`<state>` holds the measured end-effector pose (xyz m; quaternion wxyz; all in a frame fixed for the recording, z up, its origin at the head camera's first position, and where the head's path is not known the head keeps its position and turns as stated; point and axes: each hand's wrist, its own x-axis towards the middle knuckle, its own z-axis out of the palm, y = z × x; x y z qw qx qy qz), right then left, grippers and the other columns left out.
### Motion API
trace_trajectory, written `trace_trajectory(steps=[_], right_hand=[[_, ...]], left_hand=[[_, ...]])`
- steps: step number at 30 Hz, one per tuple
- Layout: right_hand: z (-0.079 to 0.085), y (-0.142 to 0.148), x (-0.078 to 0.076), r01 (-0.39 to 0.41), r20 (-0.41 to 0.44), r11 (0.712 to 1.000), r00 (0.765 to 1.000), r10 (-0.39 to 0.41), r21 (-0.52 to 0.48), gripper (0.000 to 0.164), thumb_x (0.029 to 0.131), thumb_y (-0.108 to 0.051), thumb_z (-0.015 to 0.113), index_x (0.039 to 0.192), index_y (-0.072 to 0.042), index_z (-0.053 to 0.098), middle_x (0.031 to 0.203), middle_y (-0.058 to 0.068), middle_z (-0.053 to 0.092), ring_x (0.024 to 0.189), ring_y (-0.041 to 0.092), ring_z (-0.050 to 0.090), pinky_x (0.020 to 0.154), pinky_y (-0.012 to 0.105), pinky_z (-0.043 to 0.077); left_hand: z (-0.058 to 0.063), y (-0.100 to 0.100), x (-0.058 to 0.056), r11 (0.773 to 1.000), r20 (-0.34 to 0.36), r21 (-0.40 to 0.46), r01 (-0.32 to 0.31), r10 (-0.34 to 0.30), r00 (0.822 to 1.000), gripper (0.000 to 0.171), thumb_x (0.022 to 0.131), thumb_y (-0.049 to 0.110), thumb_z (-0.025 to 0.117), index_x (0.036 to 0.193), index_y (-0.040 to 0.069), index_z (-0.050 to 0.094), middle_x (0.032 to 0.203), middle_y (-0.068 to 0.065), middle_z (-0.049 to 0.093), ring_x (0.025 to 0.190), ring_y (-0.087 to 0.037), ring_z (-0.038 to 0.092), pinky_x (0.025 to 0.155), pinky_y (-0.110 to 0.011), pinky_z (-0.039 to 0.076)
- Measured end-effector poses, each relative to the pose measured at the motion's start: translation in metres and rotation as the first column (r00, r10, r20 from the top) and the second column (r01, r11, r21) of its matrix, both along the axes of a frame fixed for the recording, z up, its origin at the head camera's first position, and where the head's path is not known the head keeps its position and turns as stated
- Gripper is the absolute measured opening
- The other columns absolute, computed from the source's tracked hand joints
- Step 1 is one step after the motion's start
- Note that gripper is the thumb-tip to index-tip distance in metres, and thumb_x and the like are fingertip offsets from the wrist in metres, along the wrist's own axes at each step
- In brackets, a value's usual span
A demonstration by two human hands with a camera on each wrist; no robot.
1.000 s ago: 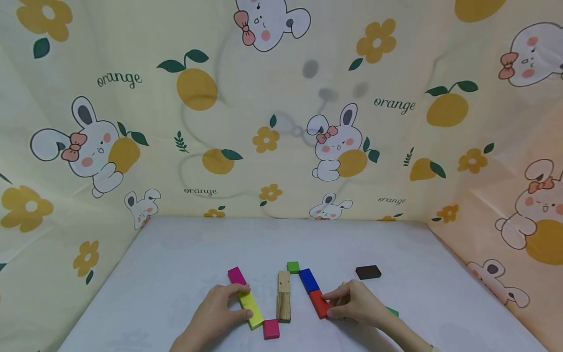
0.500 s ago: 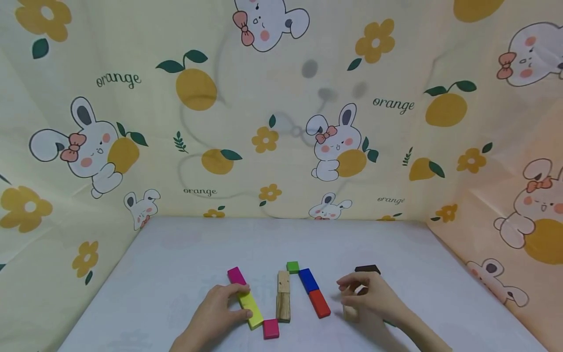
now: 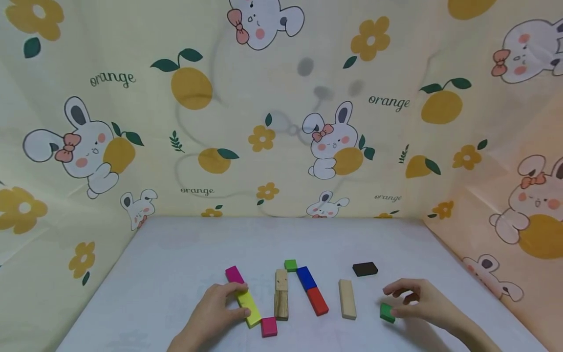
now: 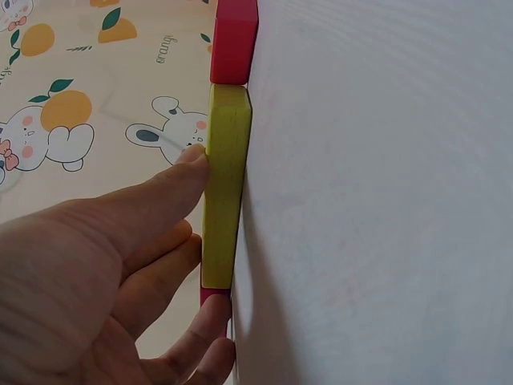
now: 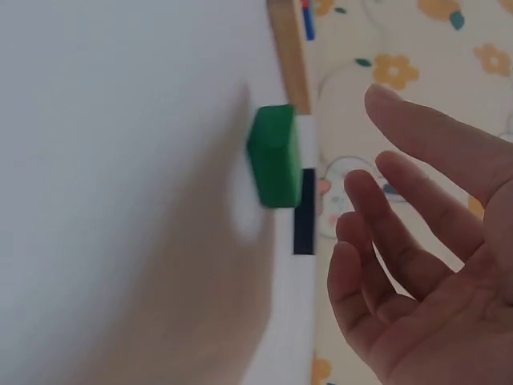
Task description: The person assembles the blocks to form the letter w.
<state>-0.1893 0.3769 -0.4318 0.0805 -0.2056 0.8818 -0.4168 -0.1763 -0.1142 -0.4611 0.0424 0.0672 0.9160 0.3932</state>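
My left hand (image 3: 212,310) holds a yellow block (image 4: 226,184) on the table. Its thumb touches the block's side, and other fingers lie near the joint with a magenta block (image 3: 234,274). A short magenta block (image 3: 269,327) meets the yellow block's near end. My right hand (image 3: 424,302) is beside a small green block (image 3: 387,313). In the right wrist view, a gap separates its spread fingers from the green block (image 5: 275,156). Two wooden blocks (image 3: 281,295), a light green block (image 3: 291,265), a blue block (image 3: 307,278) and a red block (image 3: 317,300) continue the zigzag.
A pale wooden block (image 3: 347,299) lies between the red and green blocks. A dark brown block (image 3: 365,269) lies farther back. The white table (image 3: 198,244) is backed by a patterned cloth (image 3: 246,107) with rabbits and oranges.
My right hand has left the red block and moved right, over the pale wooden block to the green one. The left hand has stayed on the yellow block.
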Motion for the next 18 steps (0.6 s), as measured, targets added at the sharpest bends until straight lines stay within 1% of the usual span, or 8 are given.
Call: trace_trajectory(steps=[2, 4, 6, 9, 14, 18], right_hand=[[-0.002, 0.004, 0.001, 0.007, 0.034, 1.000, 0.999, -0.007, -0.002, 0.041, 0.080, -0.013, 0.082, 0.115, 0.001, 0.067, 0.109, 0.014, 0.067, 0.093, 0.021, 0.061, 0.075, 0.029, 0.054], [-0.005, 0.005, 0.002, 0.033, 0.091, 0.999, 0.995, -0.033, -0.008, 0.044, 0.080, -0.013, 0.082, 0.117, 0.003, 0.065, 0.110, 0.014, 0.067, 0.092, 0.021, 0.060, 0.074, 0.028, 0.054], [-0.008, 0.005, 0.002, 0.067, 0.145, 0.998, 0.987, -0.064, -0.013, 0.047, 0.080, -0.015, 0.083, 0.118, 0.004, 0.064, 0.110, 0.014, 0.067, 0.092, 0.022, 0.060, 0.074, 0.028, 0.054], [-0.013, 0.006, 0.003, 0.104, 0.199, 0.994, 0.975, -0.095, -0.033, 0.049, 0.079, -0.015, 0.083, 0.119, 0.006, 0.063, 0.111, 0.015, 0.067, 0.092, 0.026, 0.060, 0.074, 0.028, 0.054], [-0.020, 0.006, 0.002, 0.118, 0.250, 0.991, 0.963, -0.099, -0.064, 0.048, 0.079, -0.010, 0.082, 0.119, 0.006, 0.062, 0.110, 0.014, 0.066, 0.090, 0.027, 0.058, 0.073, 0.028, 0.053], [-0.023, 0.004, 0.003, 0.137, 0.267, 0.990, 0.956, -0.120, -0.045, 0.049, 0.077, -0.009, 0.083, 0.119, 0.006, 0.063, 0.106, 0.012, 0.066, 0.087, 0.027, 0.056, 0.070, 0.028, 0.052]], left_hand=[[0.000, 0.000, 0.000, 1.000, 0.002, 0.000, -0.004, 0.004, 1.000, 0.048, 0.074, 0.033, 0.086, 0.117, 0.019, 0.069, 0.112, 0.006, 0.063, 0.106, -0.023, 0.051, 0.094, -0.056, 0.045], [0.000, 0.000, 0.000, 1.000, 0.001, 0.001, -0.002, 0.002, 1.000, 0.048, 0.074, 0.033, 0.086, 0.117, 0.019, 0.069, 0.112, 0.006, 0.063, 0.106, -0.023, 0.051, 0.094, -0.056, 0.045], [0.000, 0.000, 0.000, 1.000, 0.002, 0.003, 0.000, 0.000, 1.000, 0.048, 0.075, 0.033, 0.086, 0.117, 0.018, 0.069, 0.112, 0.005, 0.062, 0.106, -0.023, 0.051, 0.094, -0.057, 0.045], [-0.001, -0.001, -0.001, 1.000, 0.002, 0.005, 0.006, -0.006, 1.000, 0.048, 0.075, 0.034, 0.086, 0.117, 0.018, 0.069, 0.112, 0.005, 0.062, 0.106, -0.023, 0.051, 0.094, -0.057, 0.045], [-0.003, -0.002, -0.002, 1.000, 0.005, 0.009, 0.015, -0.015, 1.000, 0.049, 0.074, 0.034, 0.086, 0.117, 0.018, 0.069, 0.113, 0.005, 0.062, 0.106, -0.024, 0.051, 0.094, -0.057, 0.045], [-0.002, -0.002, -0.002, 1.000, 0.004, 0.007, 0.014, -0.014, 1.000, 0.049, 0.074, 0.035, 0.086, 0.117, 0.019, 0.069, 0.113, 0.005, 0.063, 0.107, -0.024, 0.051, 0.094, -0.057, 0.045]])
